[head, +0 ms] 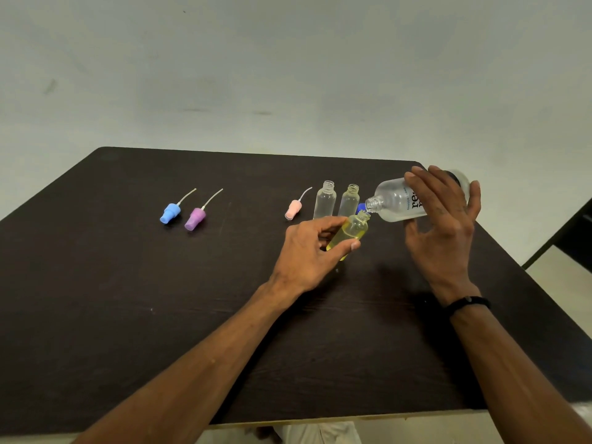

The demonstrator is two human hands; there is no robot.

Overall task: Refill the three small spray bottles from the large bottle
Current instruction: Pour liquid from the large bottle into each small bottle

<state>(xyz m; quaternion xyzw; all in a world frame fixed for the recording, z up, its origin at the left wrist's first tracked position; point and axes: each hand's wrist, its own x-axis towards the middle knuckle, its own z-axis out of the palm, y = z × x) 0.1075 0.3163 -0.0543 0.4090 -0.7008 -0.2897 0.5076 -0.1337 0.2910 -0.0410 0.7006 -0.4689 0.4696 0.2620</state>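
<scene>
My right hand (443,225) grips the large clear bottle (397,200), tipped on its side with its open mouth pointing left and down. That mouth sits right at the neck of a small yellow-tinted bottle (350,230), which my left hand (315,248) holds tilted between thumb and fingers. Two more small open bottles stand upright just behind: a clear one (325,200) and a faintly yellow one (349,200). Three spray heads lie on the table: blue (169,213), purple (194,218) and pink (293,209).
A blue cap (362,207) peeks out behind the held bottle's neck. The dark table (160,299) ends near the right hand at its far right corner, with a dark furniture piece (570,235) beyond. A pale wall stands behind.
</scene>
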